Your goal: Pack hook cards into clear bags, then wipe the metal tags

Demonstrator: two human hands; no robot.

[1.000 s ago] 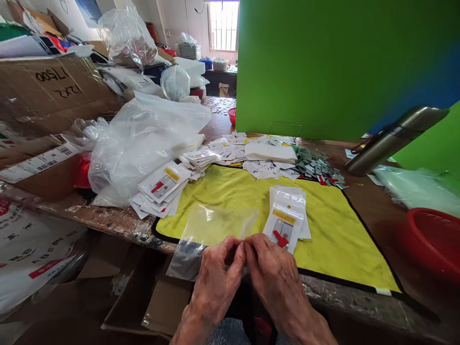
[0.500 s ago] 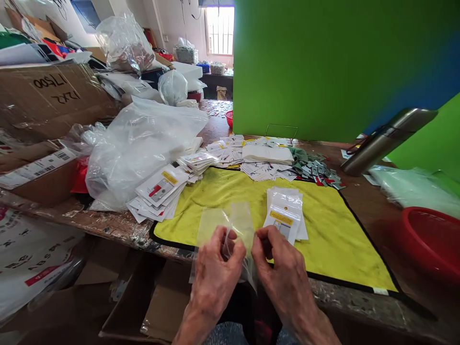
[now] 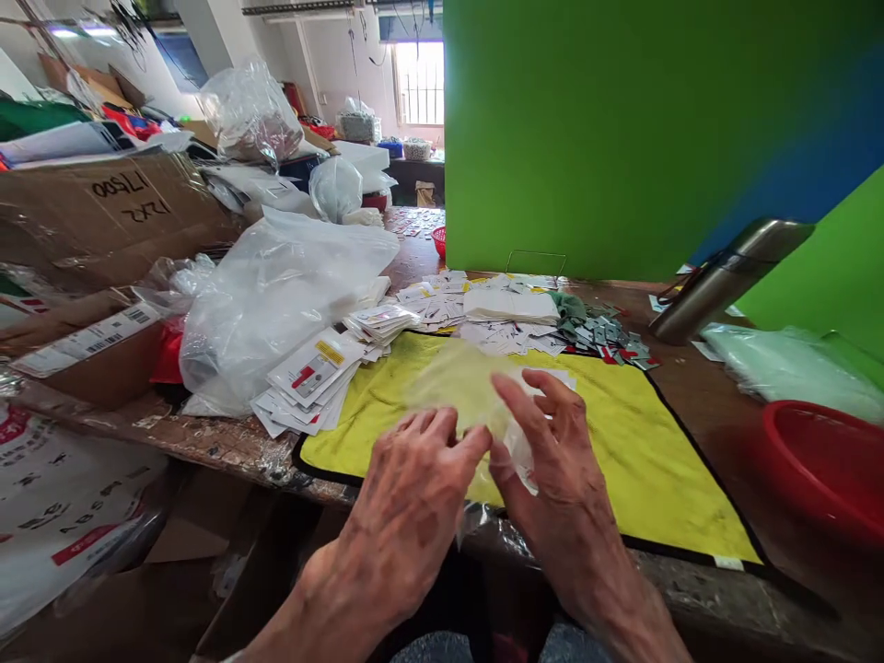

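Observation:
A clear plastic bag (image 3: 448,373), blurred by motion, sticks up above the yellow cloth (image 3: 632,451) at the front of the table. My left hand (image 3: 421,488) is closed on its lower part, thumb and fingers pinched together. Close beside it on the right is my right hand (image 3: 559,451), with index finger and thumb spread apart; whether the thumb touches the plastic I cannot tell. Behind the right hand, white card packets (image 3: 563,378) lie mostly hidden on the cloth. Left of the hands, a stack of printed card packets (image 3: 314,373) rests at the cloth's edge.
A big translucent bag (image 3: 276,295) stands at the left before a cardboard box (image 3: 103,221). Across the back lie loose cards (image 3: 435,299), a white stack (image 3: 511,304) and small grey pieces (image 3: 604,336). At the right are a metal flask (image 3: 725,285) and a red basin (image 3: 821,470).
The clear bag has swung upward. My left hand has turned over with its back up, and my right hand has opened its fingers and risen, covering the card packets behind.

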